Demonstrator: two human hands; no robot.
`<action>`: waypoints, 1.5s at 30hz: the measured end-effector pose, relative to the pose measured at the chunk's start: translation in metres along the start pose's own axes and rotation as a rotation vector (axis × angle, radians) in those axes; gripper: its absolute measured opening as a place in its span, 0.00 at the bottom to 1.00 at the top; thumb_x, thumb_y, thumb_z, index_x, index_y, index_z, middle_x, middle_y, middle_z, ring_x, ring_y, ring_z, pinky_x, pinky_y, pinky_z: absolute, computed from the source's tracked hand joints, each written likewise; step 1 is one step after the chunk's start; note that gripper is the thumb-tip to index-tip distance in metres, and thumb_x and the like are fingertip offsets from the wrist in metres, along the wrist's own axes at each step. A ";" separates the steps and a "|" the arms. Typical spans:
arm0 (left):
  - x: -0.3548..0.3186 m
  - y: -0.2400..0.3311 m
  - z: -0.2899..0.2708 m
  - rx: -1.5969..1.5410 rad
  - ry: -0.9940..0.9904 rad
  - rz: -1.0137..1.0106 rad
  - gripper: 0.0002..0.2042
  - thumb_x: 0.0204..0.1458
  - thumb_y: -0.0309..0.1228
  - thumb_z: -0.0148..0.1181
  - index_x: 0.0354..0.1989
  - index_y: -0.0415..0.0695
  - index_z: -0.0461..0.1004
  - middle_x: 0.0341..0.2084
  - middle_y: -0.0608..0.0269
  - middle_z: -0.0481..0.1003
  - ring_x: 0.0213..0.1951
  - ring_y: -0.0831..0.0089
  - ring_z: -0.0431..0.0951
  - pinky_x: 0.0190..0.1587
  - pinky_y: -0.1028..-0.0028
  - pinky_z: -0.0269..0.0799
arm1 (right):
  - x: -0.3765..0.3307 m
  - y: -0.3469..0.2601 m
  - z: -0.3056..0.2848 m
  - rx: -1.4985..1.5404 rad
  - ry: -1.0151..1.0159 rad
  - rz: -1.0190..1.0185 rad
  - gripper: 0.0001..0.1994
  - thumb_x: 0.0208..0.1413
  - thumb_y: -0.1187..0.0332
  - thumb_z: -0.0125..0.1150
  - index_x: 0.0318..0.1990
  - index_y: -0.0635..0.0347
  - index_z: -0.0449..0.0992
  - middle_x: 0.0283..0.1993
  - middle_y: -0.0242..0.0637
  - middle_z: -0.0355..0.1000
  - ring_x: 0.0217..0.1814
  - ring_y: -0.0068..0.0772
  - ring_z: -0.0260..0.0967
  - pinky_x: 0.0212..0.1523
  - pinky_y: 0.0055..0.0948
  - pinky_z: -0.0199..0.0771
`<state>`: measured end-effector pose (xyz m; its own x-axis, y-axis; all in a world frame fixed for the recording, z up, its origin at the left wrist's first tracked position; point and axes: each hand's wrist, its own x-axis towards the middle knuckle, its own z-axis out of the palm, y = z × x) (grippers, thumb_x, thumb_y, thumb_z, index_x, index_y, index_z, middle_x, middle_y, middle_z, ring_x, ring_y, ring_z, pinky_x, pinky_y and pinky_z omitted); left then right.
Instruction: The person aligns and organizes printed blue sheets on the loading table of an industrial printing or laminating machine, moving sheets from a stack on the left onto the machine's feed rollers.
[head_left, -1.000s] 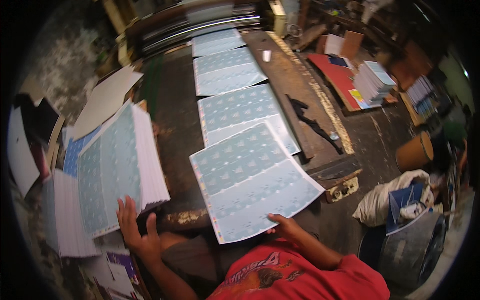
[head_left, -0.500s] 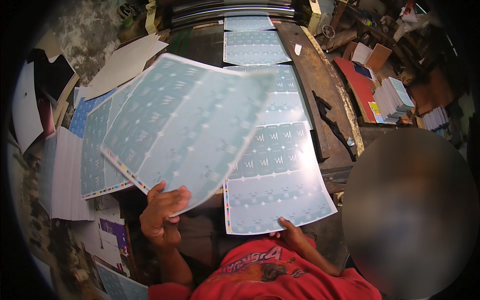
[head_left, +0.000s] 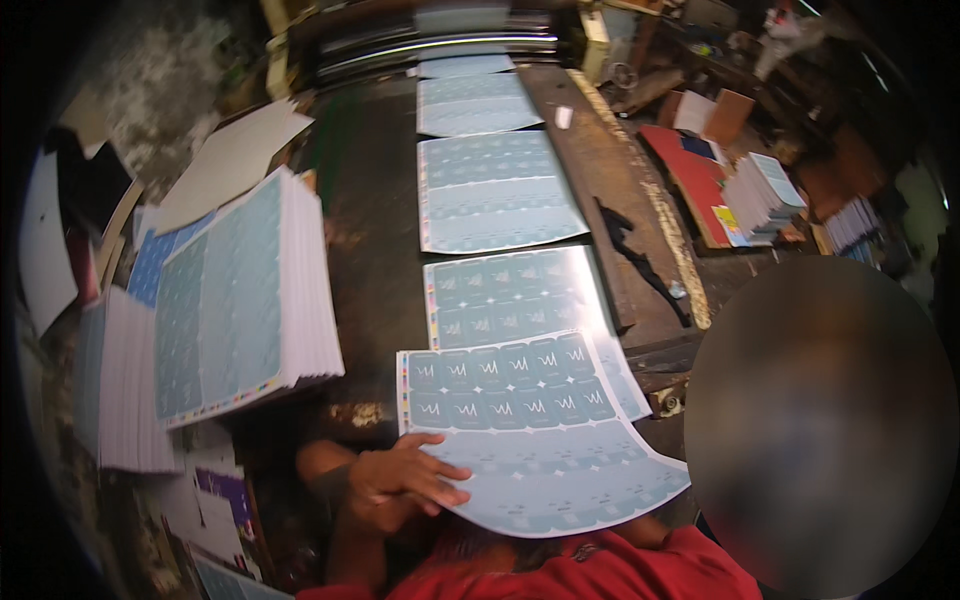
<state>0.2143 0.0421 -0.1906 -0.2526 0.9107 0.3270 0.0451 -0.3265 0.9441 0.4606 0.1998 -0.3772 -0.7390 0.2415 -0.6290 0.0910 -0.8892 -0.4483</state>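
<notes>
Left hand [head_left: 395, 487] has swung over to the near sheet [head_left: 570, 470], which overlaps 1 sheet behind [head_left: 515, 290]; fingers spread at its left edge, pinch unclear. Right hand is hidden. Handling by the margins should prevent smudges and creases

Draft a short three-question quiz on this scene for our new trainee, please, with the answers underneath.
1. True or false: the left hand has its fingers over the nearest printed sheet.
2. On which side of the row of sheets is the thick paper stack topped by a blue-green print? A) left B) right C) far end
3. Fill in the blank: the nearest sheet ____ the next sheet in the row.

Key: 1. True. 2. A. 3. overlaps.
</notes>
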 end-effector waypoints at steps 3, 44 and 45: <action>0.004 -0.016 -0.008 0.050 -0.158 0.230 0.09 0.55 0.27 0.54 0.38 0.47 0.81 0.35 0.62 0.83 0.46 0.60 0.82 0.63 0.53 0.57 | 0.001 -0.006 0.002 -0.049 -0.024 -0.060 0.18 0.60 0.59 0.59 0.49 0.63 0.70 0.39 0.43 0.75 0.38 0.33 0.73 0.40 0.28 0.72; -0.027 -0.056 0.004 0.034 -0.098 -0.051 0.09 0.46 0.35 0.69 0.21 0.46 0.79 0.27 0.60 0.83 0.43 0.55 0.82 0.60 0.53 0.62 | 0.004 0.015 -0.012 -0.337 -0.159 -0.109 0.26 0.52 0.68 0.65 0.60 0.64 0.69 0.56 0.40 0.71 0.53 0.35 0.72 0.51 0.33 0.75; -0.028 -0.056 0.000 0.042 -0.142 -0.077 0.06 0.45 0.33 0.69 0.24 0.44 0.81 0.28 0.59 0.83 0.45 0.55 0.82 0.60 0.53 0.62 | 0.010 0.017 -0.012 -0.319 -0.153 -0.081 0.26 0.52 0.68 0.65 0.60 0.64 0.68 0.56 0.40 0.71 0.53 0.35 0.72 0.51 0.33 0.75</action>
<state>0.2188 0.0351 -0.2521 -0.1174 0.9601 0.2538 0.0721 -0.2466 0.9664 0.4627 0.1915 -0.3991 -0.8414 0.2243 -0.4917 0.2134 -0.6979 -0.6836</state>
